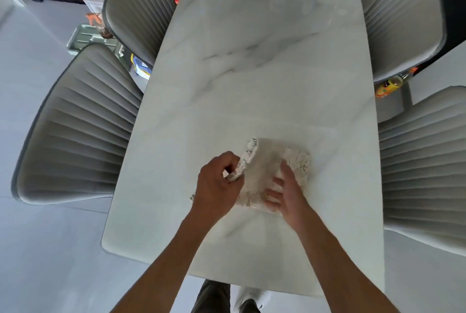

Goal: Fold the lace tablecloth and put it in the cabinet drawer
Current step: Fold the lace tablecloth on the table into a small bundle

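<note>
While both forearms are reaching in from the near edge, the lace tablecloth (267, 176) is lying folded into a small, pale beige bundle on the near part of the marble table (264, 60). The left hand (216, 186) is curling closed around its raised left edge; the right hand (287, 194) is pressing flat, fingers spread, on its right side. Ribbed grey chairs (83, 126) are flanking the table farther off.

Folded lace tablecloth (271, 174) on table (264, 73), near end; four chairs, apparently paired left and right.
</note>
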The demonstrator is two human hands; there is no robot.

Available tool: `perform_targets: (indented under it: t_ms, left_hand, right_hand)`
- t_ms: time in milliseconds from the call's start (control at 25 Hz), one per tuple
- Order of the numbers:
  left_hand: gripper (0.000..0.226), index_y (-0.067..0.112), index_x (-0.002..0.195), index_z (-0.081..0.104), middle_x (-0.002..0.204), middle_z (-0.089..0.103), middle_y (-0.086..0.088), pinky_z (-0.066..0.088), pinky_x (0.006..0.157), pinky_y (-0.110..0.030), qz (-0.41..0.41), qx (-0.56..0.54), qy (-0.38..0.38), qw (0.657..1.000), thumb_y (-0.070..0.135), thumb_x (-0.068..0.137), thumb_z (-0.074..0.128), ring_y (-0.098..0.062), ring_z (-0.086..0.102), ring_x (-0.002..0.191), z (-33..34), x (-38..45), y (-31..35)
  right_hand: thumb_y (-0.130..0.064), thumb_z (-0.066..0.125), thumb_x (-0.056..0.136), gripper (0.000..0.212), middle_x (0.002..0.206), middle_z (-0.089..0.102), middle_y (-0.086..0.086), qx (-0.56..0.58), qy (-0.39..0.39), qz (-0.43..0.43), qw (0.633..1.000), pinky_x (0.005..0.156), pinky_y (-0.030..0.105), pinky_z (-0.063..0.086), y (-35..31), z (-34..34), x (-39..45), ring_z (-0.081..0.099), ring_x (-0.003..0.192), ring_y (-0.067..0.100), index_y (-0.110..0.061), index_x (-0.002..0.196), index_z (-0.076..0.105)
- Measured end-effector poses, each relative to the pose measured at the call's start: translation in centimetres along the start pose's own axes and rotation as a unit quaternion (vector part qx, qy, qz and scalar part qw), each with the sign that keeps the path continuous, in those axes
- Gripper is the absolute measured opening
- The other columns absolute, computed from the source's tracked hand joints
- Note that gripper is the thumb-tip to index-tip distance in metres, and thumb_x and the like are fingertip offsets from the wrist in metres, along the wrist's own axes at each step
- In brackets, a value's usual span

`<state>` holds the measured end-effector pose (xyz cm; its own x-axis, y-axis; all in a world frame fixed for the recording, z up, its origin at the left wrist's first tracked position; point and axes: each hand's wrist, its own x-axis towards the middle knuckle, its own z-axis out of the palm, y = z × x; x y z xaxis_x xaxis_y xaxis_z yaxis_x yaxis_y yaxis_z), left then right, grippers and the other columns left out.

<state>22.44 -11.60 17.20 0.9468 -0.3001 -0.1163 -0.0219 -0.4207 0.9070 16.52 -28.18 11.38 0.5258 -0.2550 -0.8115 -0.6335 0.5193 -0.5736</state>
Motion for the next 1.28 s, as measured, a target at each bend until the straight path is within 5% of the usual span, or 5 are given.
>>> perform_targets:
  t_ms: [120,280,480,1000,1280]
  left_hand:
    - [0.039,0.021,0.071,0.042,0.076,0.062,0.005,0.039,0.059,-0.030,0.310,0.113,-0.008,0.944,-0.014,0.064,0.059,-0.020,0.047,0.066,0.9,-2.2,5.7]
    - [0.034,0.013,0.077,0.058,0.085,0.067,-0.002,0.046,0.062,-0.034,0.415,0.225,0.006,0.882,-0.017,0.060,0.056,-0.025,0.053,0.069,2.4,-4.9,6.4]
    - [0.030,0.021,0.122,0.052,0.126,0.057,0.000,0.038,0.100,-0.036,0.189,0.410,-0.333,0.828,0.025,0.092,0.052,-0.024,0.050,0.117,6.2,-10.1,-1.0]
    - [0.060,0.033,0.147,0.032,0.164,0.003,-0.002,0.039,0.105,-0.038,0.035,0.456,-0.275,0.846,0.024,0.093,0.057,-0.022,0.026,0.142,5.6,-9.3,-12.0]
    - [0.026,0.033,0.116,0.063,0.154,0.030,0.003,0.048,0.095,-0.038,0.007,0.364,-0.242,0.899,0.042,0.096,0.048,-0.022,0.046,0.125,5.6,-8.5,-11.5]
  right_hand:
    - [-0.073,0.045,0.083,0.069,0.115,0.064,0.011,0.250,-0.147,-0.039,0.956,0.091,0.051,0.052,-6.7,-2.1,-1.9,0.064,0.098,0.035,-0.030,0.137,0.053]
    - [-0.062,0.047,0.089,0.055,0.120,0.069,0.013,0.183,-0.179,-0.127,0.958,0.090,0.045,0.054,-10.8,-5.6,-3.9,0.066,0.109,0.033,-0.022,0.119,0.070]
    - [-0.027,0.061,0.087,0.032,0.102,0.066,0.005,-0.077,0.087,-0.040,0.992,0.070,0.031,0.048,-2.2,-9.8,-2.0,0.062,0.080,0.020,-0.019,0.118,0.061]
    - [-0.032,0.059,0.087,0.022,0.092,0.066,0.005,-0.442,0.182,-0.035,0.878,0.070,0.032,0.047,10.2,-7.9,-1.5,0.062,0.086,0.026,-0.012,0.094,0.059]
    - [-0.029,0.053,0.093,0.018,0.094,0.068,0.007,-0.468,0.197,-0.065,0.859,0.074,0.034,0.048,10.6,-8.8,-1.0,0.063,0.088,0.029,-0.013,0.091,0.059]
